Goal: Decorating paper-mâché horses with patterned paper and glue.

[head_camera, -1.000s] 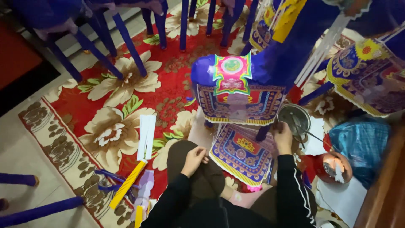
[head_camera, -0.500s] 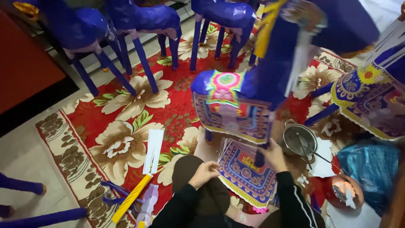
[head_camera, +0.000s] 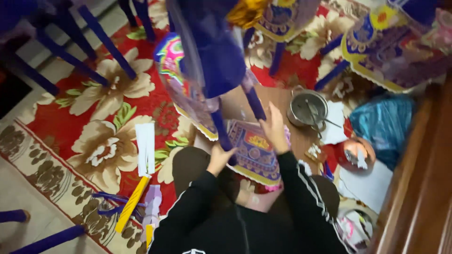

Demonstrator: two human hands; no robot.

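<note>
A large blue paper horse figure (head_camera: 207, 51) with a bright patterned saddle cloth (head_camera: 176, 80) stands tilted in front of me. My left hand (head_camera: 220, 157) grips one of its blue legs (head_camera: 221, 131) near the bottom. My right hand (head_camera: 274, 128) rests against a second blue leg (head_camera: 254, 103); how firmly it holds is hard to tell. Beneath both hands lies a purple patterned paper panel (head_camera: 254, 153) with a gold edge, over my lap. Both of my sleeves are black.
A red floral carpet (head_camera: 94, 117) covers the floor. A white-and-yellow paper strip (head_camera: 141, 169) lies at left. A metal pot (head_camera: 308, 108) with sticks, a blue plastic bag (head_camera: 381, 124) and a red round object (head_camera: 355, 153) sit at right. More blue paper legs (head_camera: 89, 42) stand behind.
The horse figure has tipped toward me and now fills the upper middle. My left hand rose from my lap to grip a leg; my right hand moved up to another leg.
</note>
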